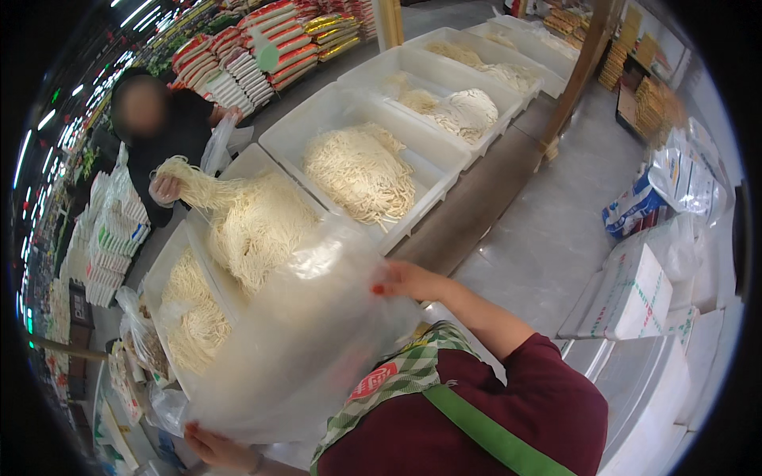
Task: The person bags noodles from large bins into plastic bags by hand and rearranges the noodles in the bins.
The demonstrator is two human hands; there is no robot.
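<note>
A large translucent plastic bag (286, 351) is spread out between my two hands in front of my apron. My right hand (411, 281) grips its far right edge, and my left hand (217, 447) pinches the near left corner. Beneath and beyond the plastic are white tubs of fresh noodles. Thin noodles (262, 232) are heaped in the tub just ahead, partly hidden by the bag. More noodles (193, 315) fill the tub on the left. Thicker noodles (360, 169) lie in the white plastic tub (428, 160) to the right.
Across the tubs a person (172, 131) in dark clothes lifts noodles with a gloved hand (165, 189) and holds a plastic bag (220, 143). A wooden post (580, 77) rises right of the tubs. Foam boxes (631, 297) stand at my right. Stacked sacks (280, 41) lie behind.
</note>
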